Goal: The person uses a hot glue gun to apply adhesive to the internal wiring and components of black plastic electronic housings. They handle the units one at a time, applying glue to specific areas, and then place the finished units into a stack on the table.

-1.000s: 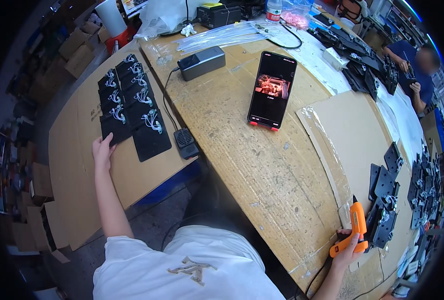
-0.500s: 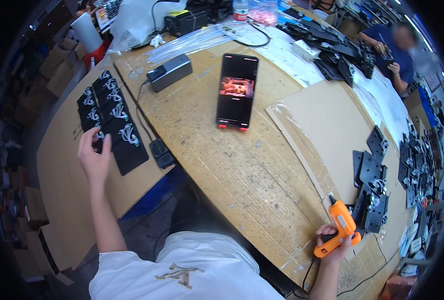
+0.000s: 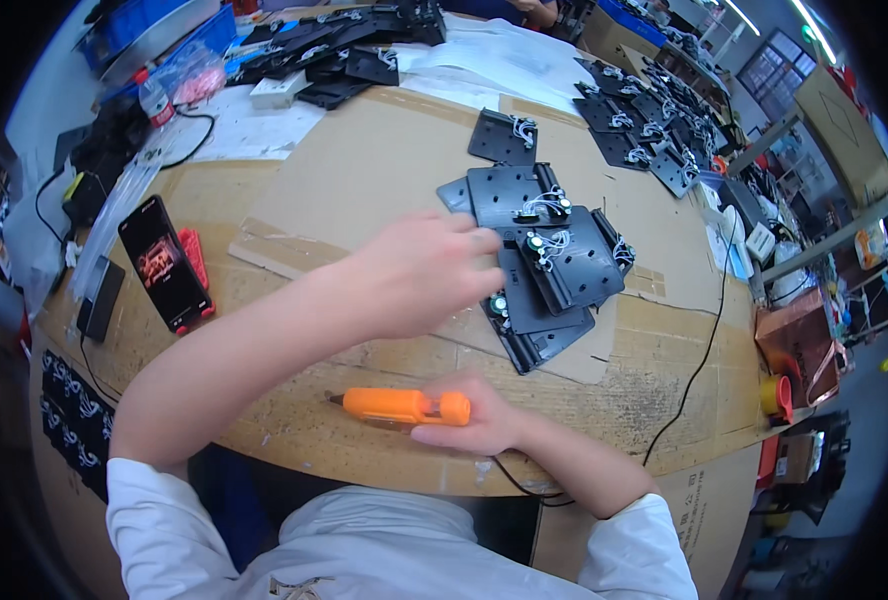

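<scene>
My right hand (image 3: 479,412) is wrapped round an orange hot glue gun (image 3: 384,404), which lies level just above the near part of the bench with its dark nozzle to the left. My left arm stretches across the bench, and my left hand (image 3: 429,272) is at the left edge of a loose pile of black plates (image 3: 592,262). Its fingers are curled and their tips are hidden, so what they grip does not show. The plates carry white wires and small round green-edged parts. Behind the pile lies a separate black plate (image 3: 502,138).
A phone (image 3: 162,262) leans on a red stand at the left. Past it lie a dark box (image 3: 100,298) and black plates with wires (image 3: 72,420). More black plates (image 3: 644,120) fill the far right, and others (image 3: 339,50) lie at the back. A black cable (image 3: 699,350) crosses the right side.
My view has swung to the right. My left hand has left the row of plates at the left and reached the pile. The glue gun, still in my right hand, has turned to point left.
</scene>
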A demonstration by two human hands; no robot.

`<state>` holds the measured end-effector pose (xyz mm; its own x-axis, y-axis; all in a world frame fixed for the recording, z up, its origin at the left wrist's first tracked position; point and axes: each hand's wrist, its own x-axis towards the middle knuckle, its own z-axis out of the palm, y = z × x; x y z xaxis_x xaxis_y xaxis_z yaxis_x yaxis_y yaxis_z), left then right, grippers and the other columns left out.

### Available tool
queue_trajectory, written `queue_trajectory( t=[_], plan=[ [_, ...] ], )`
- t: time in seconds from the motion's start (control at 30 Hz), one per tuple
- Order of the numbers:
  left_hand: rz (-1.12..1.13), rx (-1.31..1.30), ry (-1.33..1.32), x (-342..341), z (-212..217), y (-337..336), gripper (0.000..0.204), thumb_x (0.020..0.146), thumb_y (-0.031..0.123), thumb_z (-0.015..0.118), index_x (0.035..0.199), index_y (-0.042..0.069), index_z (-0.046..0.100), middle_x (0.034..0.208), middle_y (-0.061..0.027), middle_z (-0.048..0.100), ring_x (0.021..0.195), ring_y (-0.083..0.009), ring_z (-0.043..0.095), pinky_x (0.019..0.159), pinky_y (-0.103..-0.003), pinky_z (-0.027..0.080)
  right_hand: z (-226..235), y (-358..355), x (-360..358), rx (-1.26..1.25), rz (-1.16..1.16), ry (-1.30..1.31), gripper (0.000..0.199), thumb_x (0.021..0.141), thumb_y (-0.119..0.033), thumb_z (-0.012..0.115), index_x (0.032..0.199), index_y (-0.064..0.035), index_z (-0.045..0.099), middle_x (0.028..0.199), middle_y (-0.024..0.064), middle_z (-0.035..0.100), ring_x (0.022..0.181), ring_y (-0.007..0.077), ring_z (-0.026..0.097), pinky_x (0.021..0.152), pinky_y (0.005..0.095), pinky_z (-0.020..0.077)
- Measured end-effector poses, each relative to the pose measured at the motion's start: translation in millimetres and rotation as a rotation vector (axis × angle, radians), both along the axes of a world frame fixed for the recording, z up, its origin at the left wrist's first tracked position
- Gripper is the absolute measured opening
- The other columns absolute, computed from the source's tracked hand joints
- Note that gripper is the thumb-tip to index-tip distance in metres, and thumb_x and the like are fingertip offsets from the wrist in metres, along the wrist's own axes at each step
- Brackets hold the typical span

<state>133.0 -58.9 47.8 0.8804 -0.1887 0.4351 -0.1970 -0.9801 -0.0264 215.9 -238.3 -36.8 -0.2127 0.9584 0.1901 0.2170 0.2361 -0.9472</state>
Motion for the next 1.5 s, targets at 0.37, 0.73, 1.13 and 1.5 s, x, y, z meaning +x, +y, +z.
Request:
queue_trajectory(
  t=[0.37,0.73,1.13,1.5],
  plan=[
    [0.077,0.104,0.441,107.9,-18.3,-40.0,0.043,0.084,0.014,0.059,0.125,0.028,0.060,0.075,-0.0082,0.066,0.070,-0.0266,0.069,0.056,-0.040,0.052,2.4,1.2,-1.0,0.051,-0.003,-0.042,0.035,0.087,-0.028,0.073,0.071,-0.0033,0.054,0.063,0.0122,0.055,0.057,0.0292,0.053,0.056,0.0378,0.0411],
    [-0.145,-0.926,0.181,-5.4,31.4,-4.7,0.040,0.073,0.008,0.061,0.113,0.007,0.064,0.077,-0.0127,0.063,0.072,-0.0231,0.067,0.064,-0.038,0.051,-0.3,1.5,2.0,0.060,0.016,-0.102,0.024,0.086,-0.021,0.074,0.081,-0.0037,0.058,0.069,0.0076,0.057,0.058,0.0211,0.053,0.055,0.0334,0.0406],
    [0.331,-1.001,-0.382,-178.0,27.0,-28.0,0.038,0.081,-0.009,0.068,0.116,-0.001,0.055,0.092,-0.0116,0.068,0.083,-0.0149,0.067,0.074,-0.026,0.051,-13.4,-8.3,-6.9,-0.275,-0.279,0.653,0.028,0.095,-0.008,0.060,0.121,0.0032,0.058,0.100,0.0096,0.068,0.087,0.0143,0.067,0.070,0.0286,0.0506],
    [0.439,-0.427,0.333,-133.0,33.2,24.9,0.045,0.077,0.008,0.070,0.120,0.003,0.057,0.074,-0.0192,0.064,0.073,-0.0381,0.064,0.064,-0.043,0.051,-21.6,-5.1,17.1,-0.145,-0.464,0.813,0.038,0.087,-0.039,0.060,0.097,-0.0026,0.059,0.095,0.0158,0.062,0.094,0.0316,0.062,0.067,0.0323,0.0523]
  ],
)
